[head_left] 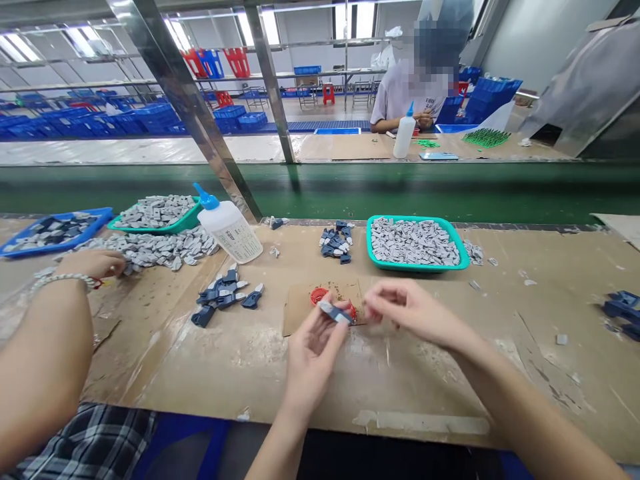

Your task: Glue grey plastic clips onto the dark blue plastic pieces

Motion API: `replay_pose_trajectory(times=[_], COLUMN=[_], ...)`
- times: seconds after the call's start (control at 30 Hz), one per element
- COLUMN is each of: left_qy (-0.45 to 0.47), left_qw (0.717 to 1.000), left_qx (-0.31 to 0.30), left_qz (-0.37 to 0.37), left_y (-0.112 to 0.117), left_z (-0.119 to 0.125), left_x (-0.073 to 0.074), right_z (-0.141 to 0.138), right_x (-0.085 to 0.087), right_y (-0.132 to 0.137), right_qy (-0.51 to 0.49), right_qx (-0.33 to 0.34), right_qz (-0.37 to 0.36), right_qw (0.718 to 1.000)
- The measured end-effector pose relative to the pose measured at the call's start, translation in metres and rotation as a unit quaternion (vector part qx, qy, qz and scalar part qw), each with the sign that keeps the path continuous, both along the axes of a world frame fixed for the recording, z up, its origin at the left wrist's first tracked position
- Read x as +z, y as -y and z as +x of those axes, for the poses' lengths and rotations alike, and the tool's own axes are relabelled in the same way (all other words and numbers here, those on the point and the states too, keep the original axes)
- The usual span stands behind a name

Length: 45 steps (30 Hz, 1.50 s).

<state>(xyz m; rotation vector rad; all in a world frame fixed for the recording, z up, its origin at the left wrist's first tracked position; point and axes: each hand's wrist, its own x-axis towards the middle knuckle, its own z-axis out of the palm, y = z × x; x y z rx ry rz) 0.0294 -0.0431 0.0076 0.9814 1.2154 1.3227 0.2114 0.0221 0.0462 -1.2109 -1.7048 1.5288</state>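
Observation:
My left hand (314,341) is closed on a small blue and grey plastic part (334,312), held just above a piece of cardboard (300,308) with a red cap (319,295) on it. My right hand (404,308) is close to the right of that part, its fingertips pinched together and slightly blurred; what they hold, if anything, is too small to see. A pile of assembled blue and grey parts (224,295) lies to the left of my hands. A smaller heap of blue parts (336,243) lies farther back.
A teal tray (463,257) of grey pieces stands back right, a glue bottle (227,225) back left. A neighbour's hand (93,263) with a bead bracelet reaches into loose grey pieces (160,245). Another teal tray (187,219), a blue tray (100,215), a green conveyor (400,190), a seated worker beyond.

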Motion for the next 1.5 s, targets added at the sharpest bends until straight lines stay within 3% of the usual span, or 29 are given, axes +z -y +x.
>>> replay_pose_trajectory(times=[0.07, 0.13, 0.2, 0.27, 0.37, 0.43, 0.5, 0.6, 0.73, 0.87, 0.93, 1.03, 1.13, 1.23, 1.37, 1.5], left_qy=[-0.051, -0.120, -0.216, -0.357, -0.552, -0.634, -0.677, -0.704, -0.721, -0.685, -0.669, -0.662, -0.665, -0.661, -0.664, -0.680], left_qw=[0.998, 0.988, 0.965, 0.917, 0.813, 0.754, 0.721, 0.700, 0.679, 0.693, 0.707, 0.707, 0.682, 0.648, 0.619, 0.612], left_qx=[0.039, 0.085, 0.129, 0.161, 0.181, 0.170, 0.144, 0.107, 0.091, 0.091, 0.022, -0.076, -0.168, -0.260, -0.318, -0.317], left_qz=[0.028, 0.052, 0.069, 0.075, 0.039, 0.018, 0.019, 0.049, 0.104, 0.207, 0.227, 0.237, 0.255, 0.275, 0.273, 0.253], left_y=[-0.004, -0.008, -0.012, -0.015, -0.023, -0.031, -0.042, -0.059, -0.075, -0.097, -0.121, -0.167, -0.210, -0.239, -0.251, -0.239], left_z=[-0.018, -0.046, -0.084, -0.123, -0.171, -0.191, -0.204, -0.215, -0.205, -0.160, -0.135, -0.105, -0.087, -0.078, -0.075, -0.082], left_x=[-0.005, -0.011, -0.018, -0.022, -0.022, -0.019, -0.017, -0.013, -0.003, 0.009, 0.010, 0.008, 0.004, 0.004, 0.007, 0.007], right_z=[0.019, 0.038, 0.050, 0.053, 0.046, 0.042, 0.041, 0.045, 0.054, 0.061, 0.061, 0.056, 0.047, 0.037, 0.021, -0.003], right_x=[-0.004, -0.013, -0.024, -0.033, -0.042, -0.045, -0.047, -0.047, -0.041, -0.033, -0.031, -0.029, -0.027, -0.025, -0.031, -0.044], right_y=[-0.034, -0.071, -0.103, -0.125, -0.138, -0.139, -0.137, -0.132, -0.119, -0.095, -0.079, -0.050, -0.024, -0.007, 0.002, 0.006], right_qy=[0.090, 0.227, 0.307, 0.334, 0.355, 0.368, 0.373, 0.376, 0.348, 0.242, 0.177, 0.093, 0.028, -0.016, -0.061, -0.095], right_qx=[-0.088, -0.183, -0.192, -0.180, -0.168, -0.168, -0.170, -0.177, -0.203, -0.229, -0.234, -0.214, -0.183, -0.176, -0.160, -0.167], right_qz=[0.116, 0.197, 0.202, 0.196, 0.190, 0.192, 0.198, 0.206, 0.233, 0.213, 0.185, 0.121, 0.049, 0.001, -0.050, -0.102], right_qw=[0.985, 0.936, 0.910, 0.904, 0.900, 0.894, 0.891, 0.886, 0.885, 0.918, 0.938, 0.965, 0.981, 0.984, 0.984, 0.976])
